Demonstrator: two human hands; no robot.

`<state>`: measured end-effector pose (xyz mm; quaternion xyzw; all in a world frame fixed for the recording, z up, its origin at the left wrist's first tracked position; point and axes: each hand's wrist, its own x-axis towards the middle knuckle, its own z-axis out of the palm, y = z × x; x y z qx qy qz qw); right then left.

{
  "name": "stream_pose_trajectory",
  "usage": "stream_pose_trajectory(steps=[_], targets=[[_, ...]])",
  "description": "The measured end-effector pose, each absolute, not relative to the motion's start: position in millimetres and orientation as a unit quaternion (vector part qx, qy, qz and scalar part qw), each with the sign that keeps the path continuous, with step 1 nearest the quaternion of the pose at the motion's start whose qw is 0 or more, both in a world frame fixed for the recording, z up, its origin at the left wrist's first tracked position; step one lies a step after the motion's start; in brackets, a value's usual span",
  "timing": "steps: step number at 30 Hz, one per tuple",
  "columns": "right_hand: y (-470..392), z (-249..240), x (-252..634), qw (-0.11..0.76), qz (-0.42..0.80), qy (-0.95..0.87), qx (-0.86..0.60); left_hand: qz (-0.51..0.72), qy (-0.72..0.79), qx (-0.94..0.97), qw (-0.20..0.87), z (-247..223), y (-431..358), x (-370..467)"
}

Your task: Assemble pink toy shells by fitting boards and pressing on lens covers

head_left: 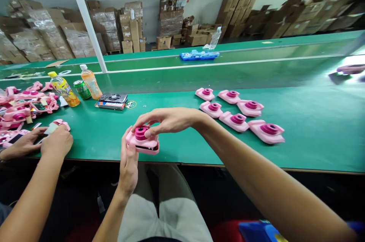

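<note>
A pink toy camera (146, 143) with a darker pink lens is held between my two hands above the table's front edge. My left hand (129, 162) grips its left side, thumb on the front. From above, my right hand (164, 120) reaches over, with its fingers on the top and beside the lens. A dark gap shows along the camera's lower edge, between its front and back shells. To the right, several similar pink cameras (238, 119) lie on the green table in two slanting rows, lenses up.
At the left, another person's hands (57, 141) hold a pink part beside a pile of pink shells (25, 107). Two drink bottles (91, 82), a green can (82, 89) and a small box stack (111, 101) stand behind. A blue object (199, 56) lies farther back.
</note>
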<state>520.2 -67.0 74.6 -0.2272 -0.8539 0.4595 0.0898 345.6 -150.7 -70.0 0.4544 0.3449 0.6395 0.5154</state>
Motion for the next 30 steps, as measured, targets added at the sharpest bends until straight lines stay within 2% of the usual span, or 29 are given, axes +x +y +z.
stream_pose_trajectory(steps=[2, 5, 13, 18, 24, 30], targets=[[-68, 66, 520, 0.123, 0.459, -0.843, -0.251, 0.654, 0.326, 0.418, 0.540, -65, -150, 348], [-88, 46, 518, 0.251, 0.415, -0.802, -0.349, 0.677, 0.295, 0.373, 0.561, -57, -150, 351], [-153, -12, 487, 0.441, 0.344, -0.701, -0.442, 0.703, 0.313, 0.355, 0.530, -59, -149, 363], [-155, -38, 473, 0.515, 0.370, -0.644, -0.428, 0.702, 0.344, 0.371, 0.501, -69, -146, 363], [-157, -57, 466, 0.554, 0.411, -0.583, -0.429, 0.688, 0.359, 0.380, 0.504, -88, -143, 359], [-163, -76, 459, 0.649, 0.369, -0.482, -0.458, 0.654, 0.392, 0.421, 0.490, -96, -145, 359]])
